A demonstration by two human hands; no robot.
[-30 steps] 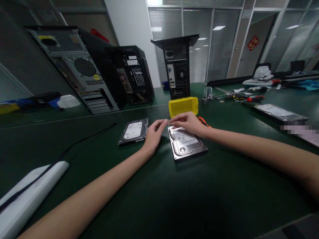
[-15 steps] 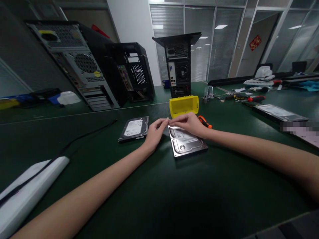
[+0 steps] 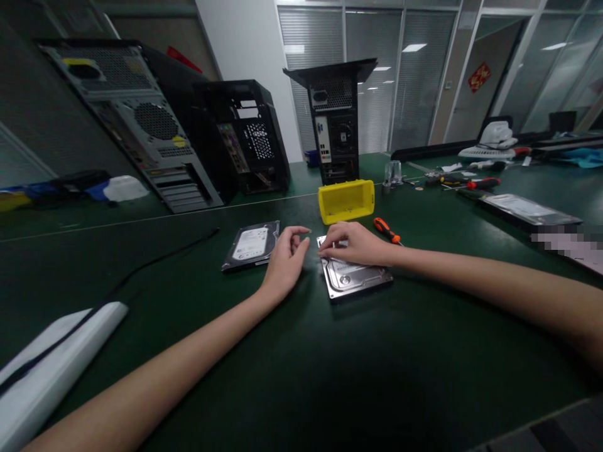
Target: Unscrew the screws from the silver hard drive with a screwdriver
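A silver hard drive (image 3: 360,278) lies flat on the green table (image 3: 330,376), in front of me. My right hand (image 3: 354,243) rests on its far end, fingers bent down onto the far left corner. My left hand (image 3: 286,258) hovers just left of the drive with curled fingers; thumb and forefinger are close together, and what they hold, if anything, is too small to make out. A second hard drive (image 3: 252,243) with a white label lies to the left of that hand.
A yellow bin (image 3: 346,201) and an orange-handled screwdriver (image 3: 386,230) lie just beyond my hands. Three open computer cases (image 3: 141,119) (image 3: 249,138) (image 3: 336,125) stand behind. Another drive (image 3: 527,210) and tools (image 3: 480,183) are at right, a white object (image 3: 51,358) with black cable (image 3: 155,263) at left.
My hands met fingertip to fingertip above the drive's far edge; now they have parted. The right hand has dropped onto the drive and the left has drawn back slightly.
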